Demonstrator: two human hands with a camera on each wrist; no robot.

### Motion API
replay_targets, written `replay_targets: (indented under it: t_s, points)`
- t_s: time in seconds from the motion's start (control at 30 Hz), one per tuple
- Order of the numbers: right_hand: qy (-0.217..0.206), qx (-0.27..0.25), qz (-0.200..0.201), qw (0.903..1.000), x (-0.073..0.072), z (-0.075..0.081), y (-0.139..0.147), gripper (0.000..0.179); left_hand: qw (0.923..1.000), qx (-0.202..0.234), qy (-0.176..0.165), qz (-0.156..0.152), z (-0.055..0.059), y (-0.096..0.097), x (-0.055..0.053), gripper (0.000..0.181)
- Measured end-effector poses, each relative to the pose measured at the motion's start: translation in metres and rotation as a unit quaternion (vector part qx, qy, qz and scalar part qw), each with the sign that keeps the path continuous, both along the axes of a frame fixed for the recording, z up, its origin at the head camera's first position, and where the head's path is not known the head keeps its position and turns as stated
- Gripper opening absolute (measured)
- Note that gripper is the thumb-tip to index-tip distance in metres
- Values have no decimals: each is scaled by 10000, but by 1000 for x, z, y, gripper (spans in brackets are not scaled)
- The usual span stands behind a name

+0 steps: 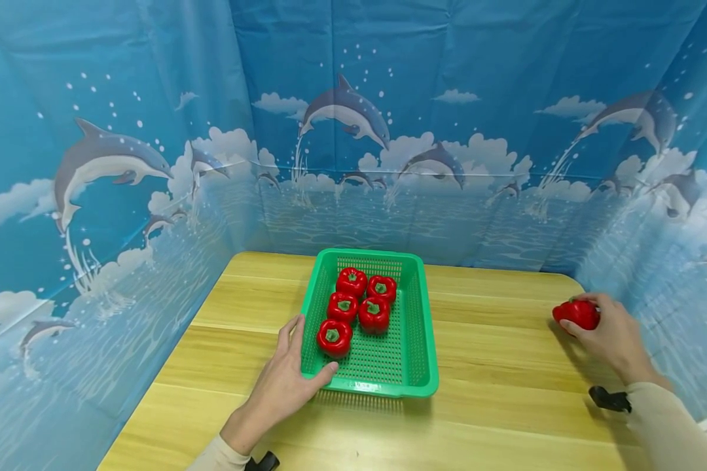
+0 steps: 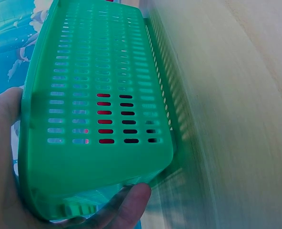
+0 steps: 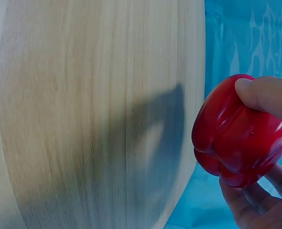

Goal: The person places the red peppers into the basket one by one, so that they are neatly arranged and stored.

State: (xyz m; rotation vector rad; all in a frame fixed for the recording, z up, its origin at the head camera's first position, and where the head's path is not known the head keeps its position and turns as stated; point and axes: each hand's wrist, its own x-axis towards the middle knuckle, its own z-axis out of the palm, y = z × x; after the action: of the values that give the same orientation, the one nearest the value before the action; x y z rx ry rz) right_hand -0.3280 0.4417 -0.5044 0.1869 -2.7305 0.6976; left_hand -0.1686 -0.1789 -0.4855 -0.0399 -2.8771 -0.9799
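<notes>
A green plastic basket (image 1: 372, 254) with slotted walls stands on the table, and my left hand (image 1: 284, 384) grips its near left corner. The thumb lies at the near rim while the fingers run along the left wall; the left wrist view shows fingertips (image 2: 136, 198) against the basket's side. Inside the basket several red bell peppers (image 1: 374, 316) sit toward the left, stems up. Far to the right, my right hand (image 1: 620, 340) holds another red bell pepper (image 3: 243, 136) between thumb and fingers, raised over the table's right edge. Its shadow falls on the wood.
The pale wooden table (image 1: 495, 347) stretches between the basket and the right hand. A blue dolphin-print curtain (image 1: 477, 131) hangs around the back and both sides, close to the table's edges.
</notes>
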Motion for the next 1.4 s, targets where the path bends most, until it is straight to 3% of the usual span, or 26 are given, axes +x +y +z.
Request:
replay_targets:
  t_s: [0.9, 1.4]
  points:
    - [556, -218, 513, 9969, 1, 13, -55, 62, 10000, 65, -18, 1, 0, 0, 0, 122]
    - [640, -184, 809, 9945, 5, 22, -87, 58, 10000, 63, 25, 11, -1, 0, -1, 122]
